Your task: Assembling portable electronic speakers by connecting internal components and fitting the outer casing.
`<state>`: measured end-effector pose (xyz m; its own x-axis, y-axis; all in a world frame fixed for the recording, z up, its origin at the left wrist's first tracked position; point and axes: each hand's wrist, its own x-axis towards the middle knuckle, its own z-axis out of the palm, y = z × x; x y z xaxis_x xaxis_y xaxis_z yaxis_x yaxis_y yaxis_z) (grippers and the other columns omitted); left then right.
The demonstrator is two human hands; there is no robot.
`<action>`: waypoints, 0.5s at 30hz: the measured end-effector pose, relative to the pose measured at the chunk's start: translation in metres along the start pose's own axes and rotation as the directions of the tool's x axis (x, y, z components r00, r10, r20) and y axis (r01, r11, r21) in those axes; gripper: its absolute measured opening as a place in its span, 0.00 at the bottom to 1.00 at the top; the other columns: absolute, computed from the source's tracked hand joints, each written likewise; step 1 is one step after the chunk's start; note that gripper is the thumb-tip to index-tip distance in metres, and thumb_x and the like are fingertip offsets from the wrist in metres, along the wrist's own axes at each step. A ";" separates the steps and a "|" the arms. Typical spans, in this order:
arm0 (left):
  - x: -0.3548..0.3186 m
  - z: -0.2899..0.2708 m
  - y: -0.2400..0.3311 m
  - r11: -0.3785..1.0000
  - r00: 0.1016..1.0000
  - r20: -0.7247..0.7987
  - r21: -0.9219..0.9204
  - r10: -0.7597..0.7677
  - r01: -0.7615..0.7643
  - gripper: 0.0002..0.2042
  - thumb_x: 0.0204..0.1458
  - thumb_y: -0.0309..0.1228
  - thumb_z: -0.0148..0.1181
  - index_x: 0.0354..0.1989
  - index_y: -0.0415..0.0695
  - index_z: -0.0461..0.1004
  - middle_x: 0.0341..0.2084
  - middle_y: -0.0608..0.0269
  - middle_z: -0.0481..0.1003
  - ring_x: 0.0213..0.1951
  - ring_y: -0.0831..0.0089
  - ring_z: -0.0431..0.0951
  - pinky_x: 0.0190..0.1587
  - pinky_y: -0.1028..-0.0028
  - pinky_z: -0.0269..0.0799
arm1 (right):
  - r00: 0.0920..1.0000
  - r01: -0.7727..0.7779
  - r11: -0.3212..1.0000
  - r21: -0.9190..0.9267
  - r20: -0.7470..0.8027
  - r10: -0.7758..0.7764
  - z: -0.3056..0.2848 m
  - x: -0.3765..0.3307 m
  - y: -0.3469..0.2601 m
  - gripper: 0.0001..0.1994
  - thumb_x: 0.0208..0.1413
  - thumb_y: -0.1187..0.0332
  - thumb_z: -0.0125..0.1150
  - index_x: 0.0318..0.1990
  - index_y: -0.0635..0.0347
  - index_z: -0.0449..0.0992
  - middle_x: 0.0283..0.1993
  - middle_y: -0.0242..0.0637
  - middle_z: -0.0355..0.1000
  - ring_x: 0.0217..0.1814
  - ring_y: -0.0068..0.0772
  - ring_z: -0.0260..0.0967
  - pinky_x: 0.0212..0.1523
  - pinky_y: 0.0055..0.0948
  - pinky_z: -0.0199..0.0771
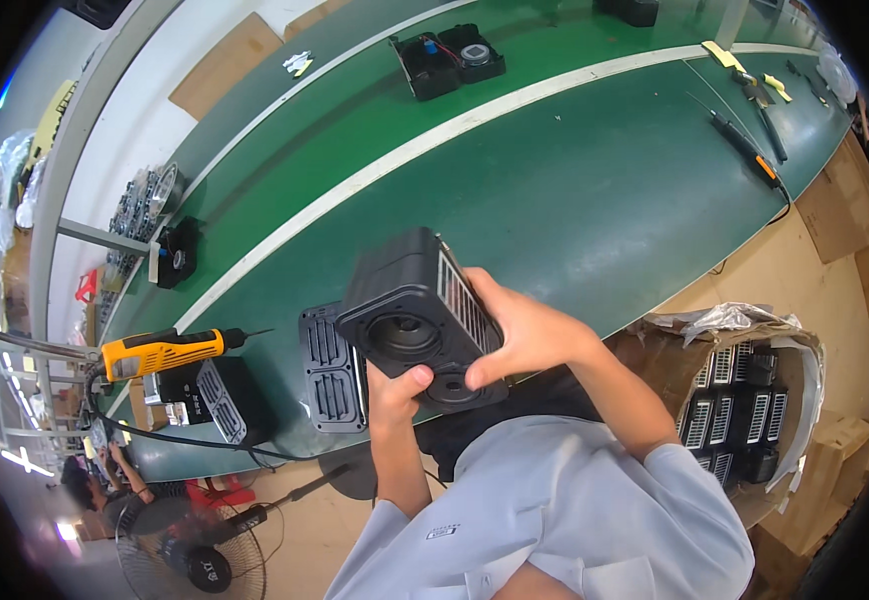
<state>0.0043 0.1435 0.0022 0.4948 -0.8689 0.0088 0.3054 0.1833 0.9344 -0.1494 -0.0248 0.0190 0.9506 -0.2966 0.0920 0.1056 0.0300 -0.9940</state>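
A black speaker box is held up over the near edge of the green workbench, tilted, with its round speaker opening facing me. My left hand grips its lower end from below, thumb on the front face. My right hand wraps round the right side, next to a striped panel, with its thumb near the lower front edge. Partly behind the box, a black ribbed cover lies on the bench. Left of that stands another black ribbed box, close to a yellow power screwdriver.
An open black casing with wires sits on the far green strip. A soldering iron lies at the right. A carton of similar black units stands on the right; a fan and another person are lower left.
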 end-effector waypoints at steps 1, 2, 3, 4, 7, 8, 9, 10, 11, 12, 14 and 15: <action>-0.003 -0.004 -0.003 0.997 1.000 -0.002 -0.075 -0.023 0.023 0.45 0.41 0.40 0.79 0.66 0.33 0.63 0.57 0.52 0.73 0.58 0.60 0.76 0.63 0.63 0.72 | 1.000 0.000 1.000 -0.009 0.028 0.001 0.003 -0.002 -0.007 0.57 0.43 0.48 0.83 0.72 0.70 0.52 0.66 0.49 0.65 0.69 0.41 0.64 0.70 0.36 0.63; -0.007 -0.007 -0.006 0.994 1.000 -0.014 -0.110 -0.025 0.023 0.45 0.41 0.41 0.79 0.66 0.34 0.63 0.57 0.52 0.73 0.58 0.59 0.77 0.62 0.62 0.73 | 0.998 -0.040 0.999 -0.033 -0.050 0.038 0.009 -0.003 -0.013 0.55 0.43 0.51 0.83 0.71 0.70 0.53 0.64 0.50 0.66 0.67 0.41 0.66 0.68 0.37 0.65; -0.009 -0.010 -0.011 0.994 1.000 -0.009 -0.107 -0.021 0.020 0.45 0.41 0.41 0.79 0.66 0.34 0.63 0.57 0.52 0.73 0.58 0.59 0.77 0.62 0.62 0.73 | 0.994 -0.025 0.998 -0.053 -0.110 0.019 0.017 -0.003 -0.018 0.52 0.43 0.55 0.82 0.69 0.70 0.55 0.62 0.50 0.68 0.65 0.41 0.67 0.66 0.38 0.66; -0.012 -0.012 -0.016 0.984 0.999 -0.026 -0.175 -0.020 0.015 0.45 0.40 0.41 0.80 0.66 0.34 0.63 0.57 0.52 0.74 0.57 0.59 0.77 0.62 0.61 0.73 | 0.987 -0.033 0.995 -0.099 -0.157 0.017 0.023 -0.004 -0.022 0.49 0.41 0.57 0.79 0.67 0.71 0.57 0.57 0.54 0.71 0.59 0.46 0.72 0.61 0.40 0.71; -0.016 -0.020 -0.026 0.965 1.000 -0.031 -0.264 0.004 -0.012 0.46 0.39 0.41 0.81 0.66 0.36 0.64 0.57 0.53 0.74 0.58 0.59 0.77 0.63 0.60 0.74 | 0.968 -0.081 0.961 -0.266 -0.249 0.013 0.036 -0.006 -0.025 0.50 0.39 0.54 0.80 0.66 0.70 0.58 0.53 0.56 0.72 0.54 0.52 0.75 0.58 0.42 0.73; -0.016 -0.023 -0.026 0.968 0.999 -0.033 -0.249 0.000 -0.009 0.46 0.38 0.41 0.82 0.66 0.36 0.64 0.57 0.53 0.74 0.57 0.59 0.78 0.63 0.60 0.73 | 0.962 -0.072 0.963 -0.261 -0.272 -0.002 0.039 -0.005 -0.024 0.50 0.38 0.52 0.80 0.65 0.70 0.58 0.52 0.58 0.73 0.52 0.57 0.76 0.55 0.44 0.74; -0.016 -0.025 -0.025 0.973 1.000 -0.019 -0.230 -0.002 -0.002 0.47 0.37 0.41 0.82 0.67 0.36 0.65 0.57 0.54 0.75 0.57 0.59 0.78 0.63 0.60 0.73 | 0.968 -0.066 0.961 -0.267 -0.252 -0.003 0.041 -0.004 -0.023 0.50 0.38 0.52 0.80 0.65 0.70 0.58 0.52 0.58 0.73 0.52 0.57 0.76 0.55 0.44 0.74; -0.015 -0.028 -0.021 0.976 0.999 0.006 -0.214 -0.032 0.033 0.50 0.35 0.42 0.84 0.68 0.36 0.64 0.59 0.54 0.73 0.59 0.60 0.76 0.64 0.60 0.72 | 0.969 -0.038 0.956 -0.291 -0.243 -0.035 0.041 -0.004 -0.022 0.50 0.39 0.52 0.80 0.65 0.71 0.59 0.53 0.60 0.73 0.53 0.58 0.76 0.55 0.45 0.75; -0.014 -0.029 -0.017 0.974 1.000 0.026 -0.225 -0.008 0.014 0.50 0.35 0.42 0.84 0.68 0.36 0.64 0.59 0.54 0.73 0.59 0.60 0.76 0.64 0.60 0.72 | 0.972 -0.017 0.949 -0.315 -0.229 -0.058 0.040 -0.004 -0.020 0.49 0.39 0.51 0.79 0.65 0.71 0.59 0.53 0.61 0.73 0.54 0.59 0.76 0.55 0.45 0.76; -0.015 -0.029 -0.011 0.982 0.999 0.037 -0.184 -0.020 0.026 0.51 0.34 0.43 0.85 0.68 0.36 0.63 0.60 0.54 0.72 0.61 0.60 0.74 0.65 0.61 0.71 | 0.978 -0.030 0.955 -0.294 -0.204 -0.032 0.040 -0.004 -0.020 0.50 0.38 0.51 0.80 0.65 0.70 0.59 0.54 0.61 0.73 0.55 0.61 0.75 0.56 0.46 0.76; -0.017 -0.027 0.003 0.996 0.992 0.115 -0.075 -0.042 0.051 0.57 0.31 0.47 0.87 0.71 0.38 0.61 0.64 0.54 0.69 0.65 0.60 0.70 0.67 0.60 0.68 | 0.989 0.010 0.945 -0.326 -0.134 -0.057 0.035 -0.005 -0.019 0.50 0.38 0.52 0.80 0.66 0.69 0.59 0.56 0.60 0.72 0.56 0.61 0.75 0.57 0.46 0.75; -0.017 -0.024 0.009 0.995 0.996 0.055 0.055 0.075 -0.078 0.60 0.30 0.55 0.86 0.71 0.37 0.60 0.65 0.52 0.67 0.66 0.57 0.69 0.69 0.57 0.65 | 0.994 0.052 0.935 -0.350 -0.072 -0.082 0.032 -0.005 -0.019 0.50 0.38 0.53 0.80 0.66 0.68 0.59 0.57 0.59 0.72 0.57 0.61 0.74 0.58 0.46 0.74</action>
<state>0.0180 0.1709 0.0017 0.4711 -0.8765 0.0984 0.2209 0.2253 0.9489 -0.1469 0.0068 0.0392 0.9154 -0.3656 0.1684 0.0457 -0.3212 -0.9459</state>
